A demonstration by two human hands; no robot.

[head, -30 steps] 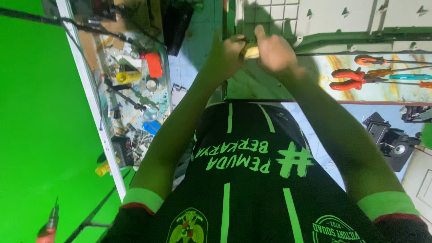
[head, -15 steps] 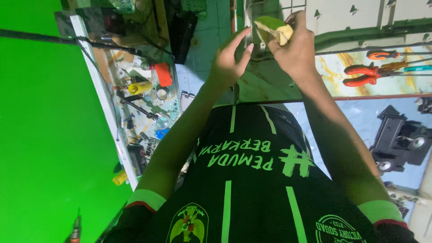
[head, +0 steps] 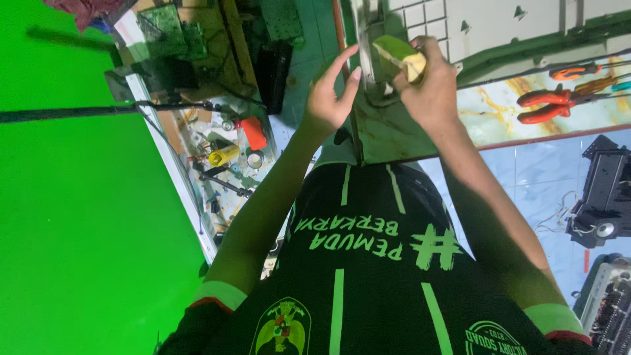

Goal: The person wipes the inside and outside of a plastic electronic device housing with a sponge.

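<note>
Green-and-cream, block-shaped object (head: 396, 58), its exact kind unclear, is sitting in the right hand (head: 430, 89), whose fingers are curling around it at the top centre of the view, touching an upright grey metal part (head: 365, 39). Just beside it, the left hand (head: 328, 98) is hovering with fingers spread and loosely extended, gripping nothing. Red-handled pliers (head: 552, 105) are lying on the patterned bench (head: 499, 118) to the right, while an orange cylinder (head: 253, 133) and a yellow one (head: 224, 155) are resting among clutter to the left.
</note>
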